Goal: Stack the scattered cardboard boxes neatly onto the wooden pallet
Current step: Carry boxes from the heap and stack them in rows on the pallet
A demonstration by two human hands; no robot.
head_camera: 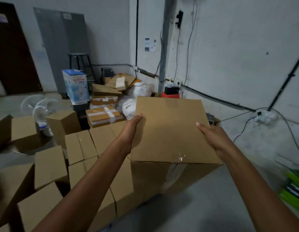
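At centre frame, big box [170, 131] is held btwn both hands, right up against the R edge of the stacked boxes [88, 144]. L hand [131, 129] is on its L side, thumb hooked over the top edge. R hand [212, 139] mirrors it on the R side. Fingers of both run down the side faces, out of sight, so can't tell how far they curl, but both hands clearly have hold of the box & nothing else. Can't tell if its base rests on anything.

Progress, my read: partway. Stack has several rows packed tight, prob on the pallet, tho no wood shows. Left to do: seat this one flush w/ the stack, then fetch the loose boxes [50, 166] sitting askew at L. Taped cartons [103, 114] by the back wall may or may not be part of the job.
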